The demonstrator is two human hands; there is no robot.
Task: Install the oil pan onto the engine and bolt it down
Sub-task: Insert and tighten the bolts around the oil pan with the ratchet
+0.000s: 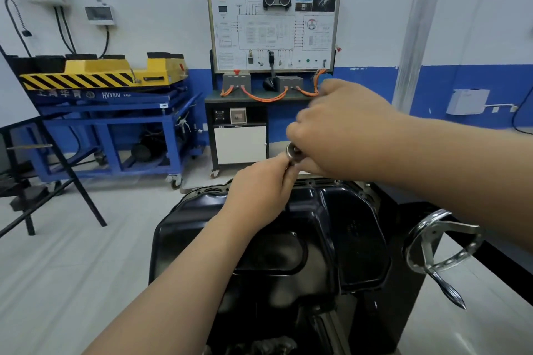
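Blue-and-white workshop walls frame a wiring display board (274, 23) and a yellow lift (101, 72) on a blue cart (109, 124) as a person works over an engine on its stand. The black oil pan (354, 233) already sits on the engine, sump side up, so fitting looks done and the bolting appears under way. At the pan's far edge, the left hand (261, 190) pinches the lower part of what seems to be a socket wrench (294, 153). The right hand (343, 135) is blurred, its grip curled over the tool's round metal head from above. The bolt itself is hidden under the fingers. How many bolts along the rim are in cannot be told; the near edges lie in shadow. A chrome handwheel (441, 248) juts out beside the pan's right edge and could crowd work along that side. A black folding stand (72, 176) is well off to the left.
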